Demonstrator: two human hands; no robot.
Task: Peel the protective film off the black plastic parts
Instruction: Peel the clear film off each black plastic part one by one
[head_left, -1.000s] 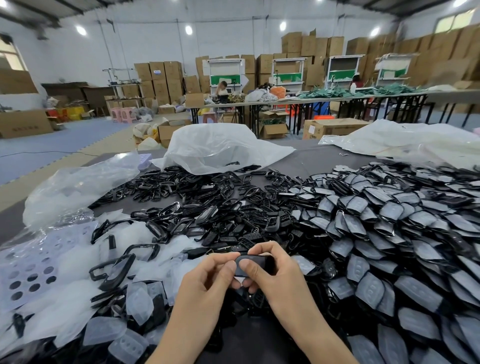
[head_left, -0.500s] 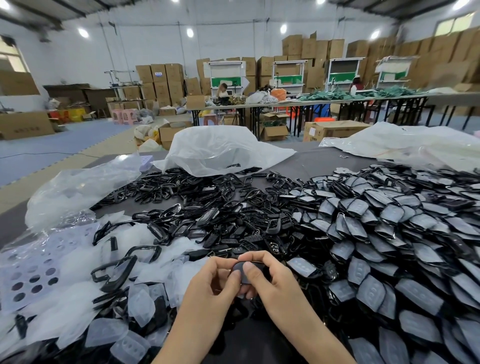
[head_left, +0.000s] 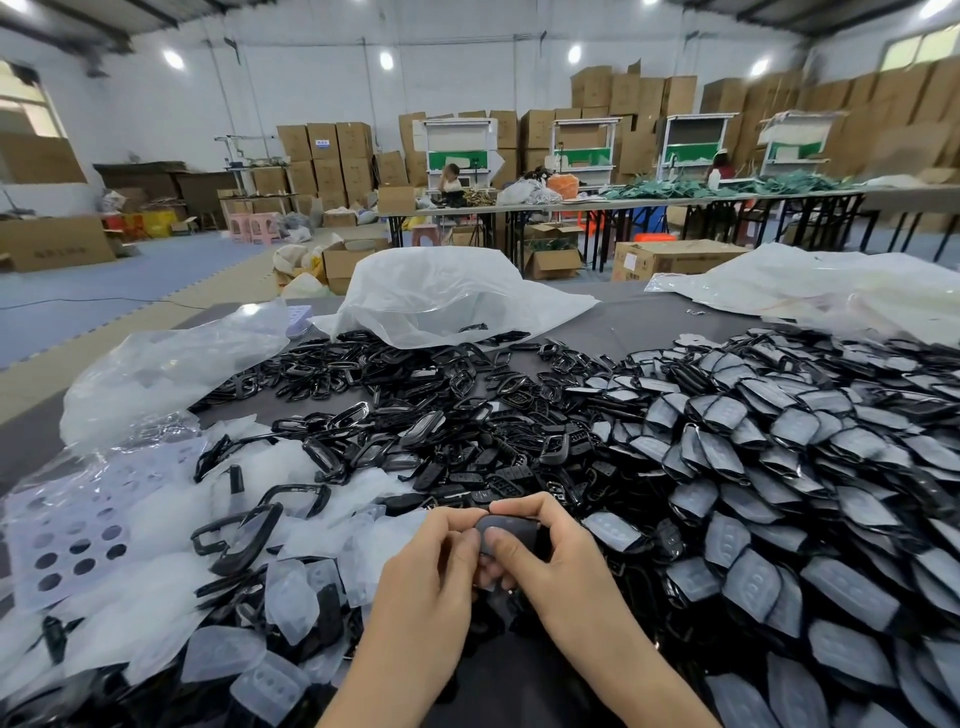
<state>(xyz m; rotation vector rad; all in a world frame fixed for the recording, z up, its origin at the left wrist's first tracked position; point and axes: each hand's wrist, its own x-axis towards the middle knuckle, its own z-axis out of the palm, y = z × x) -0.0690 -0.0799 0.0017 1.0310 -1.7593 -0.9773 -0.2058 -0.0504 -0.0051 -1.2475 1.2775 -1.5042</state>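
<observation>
holding one black plastic part (head_left: 519, 531) between them, low over the near side of the table (head_left: 623, 332), the left hand (head_left: 436, 561) and right hand (head_left: 563, 561) both pinch it. the right thumb lies on its face and the right fingers curl over its far edge, while the left thumb and forefinger nip its left end, where a corner of film (head_left: 491, 527) would lift (whether one is up yet i cannot tell). the part looks small, light and rigid, a rounded shell with a smooth face, likely slippery, so the edges seem the place to grip, leaving the face free. the film looks thin, soft, cloudy and probably clingy. right of the hands a heap of filmed parts (head_left: 779, 467) shows grey-white faces. to the left lie peeled films (head_left: 291, 587), limp and milky, among glossy bare black parts (head_left: 426, 431).
</observation>
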